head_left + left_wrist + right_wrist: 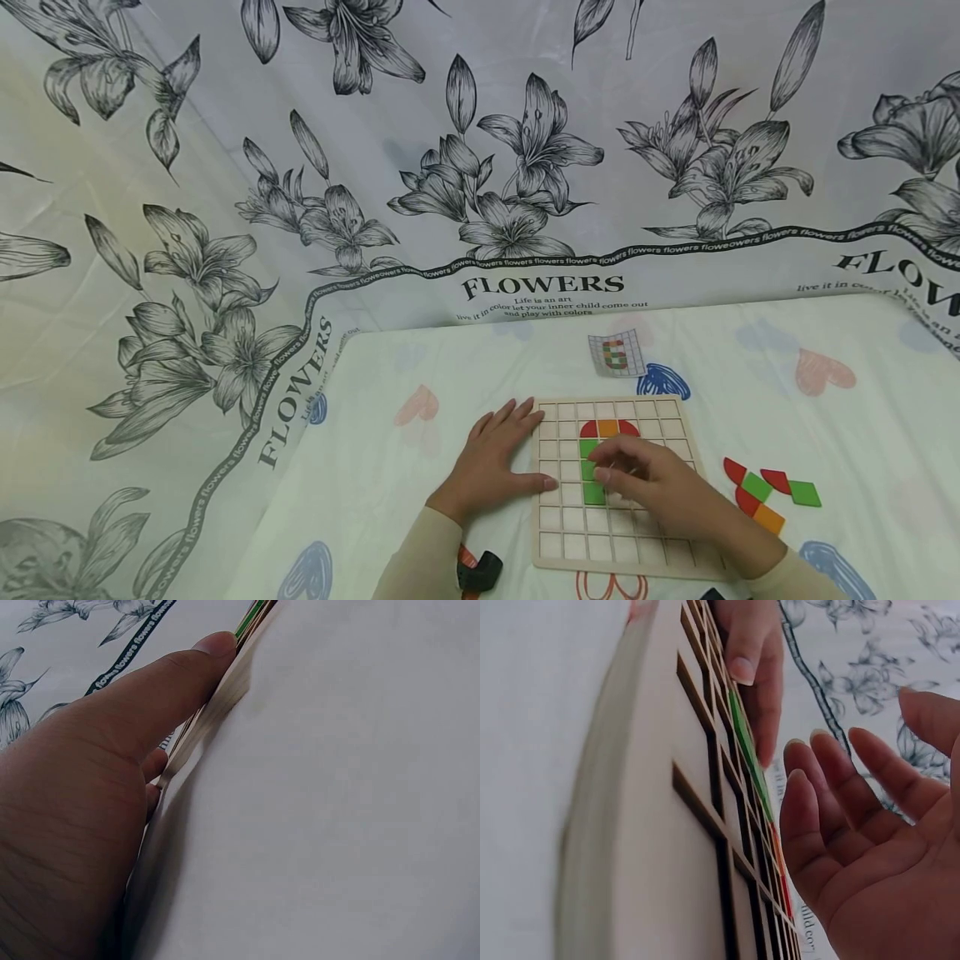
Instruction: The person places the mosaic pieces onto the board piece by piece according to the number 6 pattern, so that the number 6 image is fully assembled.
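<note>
A wooden grid board (pixel 558 521) lies on the table. In it, a red rounded tile (pixel 588 429), an orange tile (pixel 608 428) and another red one form a top row, with a column of green tiles (pixel 593 493) below at the left. My left hand (pixel 491 462) rests at the board's left side, fingers spread, thumb on its edge. Over the middle of the board hovers my right hand (pixel 660 487), thumb and forefinger apart beside the green column. The right wrist view shows the right hand's fingers (pixel 877 795) loosely bent, with nothing between them.
Right of the board lie several loose tiles: red quarter-rounds (pixel 735 470), green squares (pixel 806 493) and an orange square (pixel 768 518). Behind the board is a small pattern card (pixel 617 354) showing a coloured figure on a grid. A flower-printed curtain (pixel 420 308) hangs beyond the table.
</note>
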A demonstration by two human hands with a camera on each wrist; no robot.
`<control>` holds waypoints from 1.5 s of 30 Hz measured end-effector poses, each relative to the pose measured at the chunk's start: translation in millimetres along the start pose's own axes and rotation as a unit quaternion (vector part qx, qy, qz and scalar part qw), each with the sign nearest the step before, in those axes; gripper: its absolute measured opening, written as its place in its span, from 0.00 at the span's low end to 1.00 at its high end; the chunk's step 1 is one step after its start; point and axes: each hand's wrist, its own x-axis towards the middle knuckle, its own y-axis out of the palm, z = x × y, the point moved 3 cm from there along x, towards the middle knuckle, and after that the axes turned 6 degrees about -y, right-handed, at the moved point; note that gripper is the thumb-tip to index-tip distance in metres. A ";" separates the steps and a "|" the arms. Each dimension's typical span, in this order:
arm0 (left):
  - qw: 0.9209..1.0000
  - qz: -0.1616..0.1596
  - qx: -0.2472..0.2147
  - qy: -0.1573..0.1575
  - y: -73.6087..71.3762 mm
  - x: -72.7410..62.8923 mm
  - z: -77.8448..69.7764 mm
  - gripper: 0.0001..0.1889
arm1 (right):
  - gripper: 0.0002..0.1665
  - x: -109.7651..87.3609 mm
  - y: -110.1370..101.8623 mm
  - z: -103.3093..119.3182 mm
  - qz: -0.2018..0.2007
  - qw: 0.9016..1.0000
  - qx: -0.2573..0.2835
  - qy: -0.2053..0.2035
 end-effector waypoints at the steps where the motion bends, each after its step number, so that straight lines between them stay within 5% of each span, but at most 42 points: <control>1: 1.000 -0.001 -0.002 0.003 -0.2 0.0 -0.4 0.53 | 0.14 -0.3 -0.7 0.2 0.002 1.000 0.007 0.000; 11: 1.000 -0.002 0.003 0.008 -1.8 -0.7 -1.7 0.53 | 0.19 -1.5 -14.2 4.5 0.013 0.996 0.086 -0.010; 20: 1.000 -0.003 0.001 0.009 -1.2 -0.8 -2.3 0.53 | 0.32 -3.8 -31.8 12.9 0.002 0.995 0.101 -0.022; 37: 1.000 -0.002 0.001 0.005 -1.7 -2.2 -1.2 0.53 | 0.31 -19.9 -66.4 12.9 -0.056 0.998 0.018 -0.016; 45: 1.000 0.000 -0.003 0.002 -1.6 -1.9 -1.6 0.53 | 0.29 -31.0 -84.6 -3.0 -0.078 0.995 -0.042 0.042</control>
